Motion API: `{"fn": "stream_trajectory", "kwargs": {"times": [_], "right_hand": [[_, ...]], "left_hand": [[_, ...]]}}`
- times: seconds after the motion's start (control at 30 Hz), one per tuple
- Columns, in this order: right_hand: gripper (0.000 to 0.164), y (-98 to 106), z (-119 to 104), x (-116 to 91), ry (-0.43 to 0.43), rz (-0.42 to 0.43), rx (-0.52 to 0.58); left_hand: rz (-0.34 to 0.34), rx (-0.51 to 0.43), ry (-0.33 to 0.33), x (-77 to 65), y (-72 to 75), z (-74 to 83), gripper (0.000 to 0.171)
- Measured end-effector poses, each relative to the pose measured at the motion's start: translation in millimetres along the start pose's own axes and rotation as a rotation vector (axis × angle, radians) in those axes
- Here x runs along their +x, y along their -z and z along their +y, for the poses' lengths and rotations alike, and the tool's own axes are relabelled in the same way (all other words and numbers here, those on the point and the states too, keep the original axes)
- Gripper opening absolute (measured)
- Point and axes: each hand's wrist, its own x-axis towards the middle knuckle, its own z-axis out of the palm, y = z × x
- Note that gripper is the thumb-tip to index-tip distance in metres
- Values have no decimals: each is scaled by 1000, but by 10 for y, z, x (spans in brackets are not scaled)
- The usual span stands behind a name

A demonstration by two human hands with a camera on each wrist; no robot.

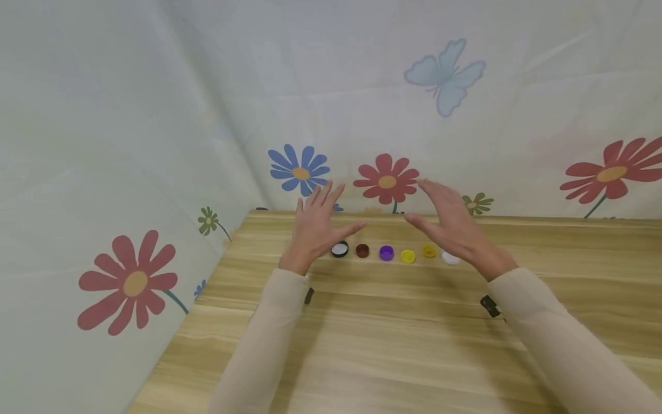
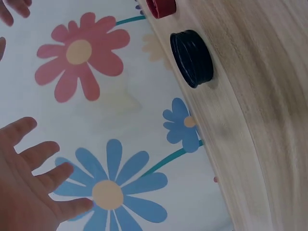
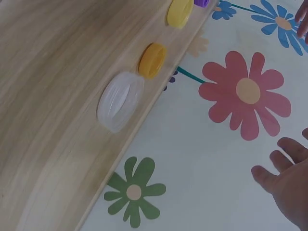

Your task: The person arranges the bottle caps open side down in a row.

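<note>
A row of bottle caps lies on the wooden table [image 1: 372, 322]. From the left they are a black cap [image 1: 339, 249] with a pale inside, a brownish-red cap [image 1: 362, 250], a purple cap [image 1: 386, 253], a yellow cap [image 1: 408, 256], an orange-yellow cap [image 1: 429, 250] and a whitish translucent cap [image 3: 120, 101]. My left hand [image 1: 315, 231] hovers above the row's left end, fingers spread and holding nothing. Over the right end is my right hand [image 1: 457, 225], also raised and holding nothing, partly covering the whitish cap in the head view. Neither hand touches a cap.
Behind the table hangs a white cloth [image 1: 351, 103] printed with flowers and a butterfly, and it continues down the left side. The table's back edge [image 1: 543, 217] runs close behind the caps. Dark wrist pieces [image 1: 489, 306] show under the sleeves.
</note>
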Motion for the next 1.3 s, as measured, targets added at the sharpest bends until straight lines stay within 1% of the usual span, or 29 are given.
{"fn": "stream_trajectory", "kwargs": {"times": [0.2, 0.37, 0.63, 0.8, 0.9, 1.1, 1.3], "right_hand": [[78, -71, -65, 81, -35, -26, 76], [78, -146, -114, 138, -57, -53, 102], [73, -311, -155, 255, -50, -99, 146], [72, -399, -166, 320, -38, -97, 163], [69, -440, -176, 348, -31, -100, 187], [65, -534, -178, 387, -63, -142, 224], [65, -631, -201, 430, -81, -181, 266]], "left_hand": [[44, -98, -9, -40, 52, -103, 97], [54, -194, 25, -98, 53, -190, 94], [29, -356, 83, -171, -24, -305, 88], [18, -426, 96, -170, -79, -347, 84], [9, -467, 97, -166, -106, -364, 84], [-23, -560, 115, -181, -149, -379, 84], [-60, -635, 141, -207, -221, -438, 82]]}}
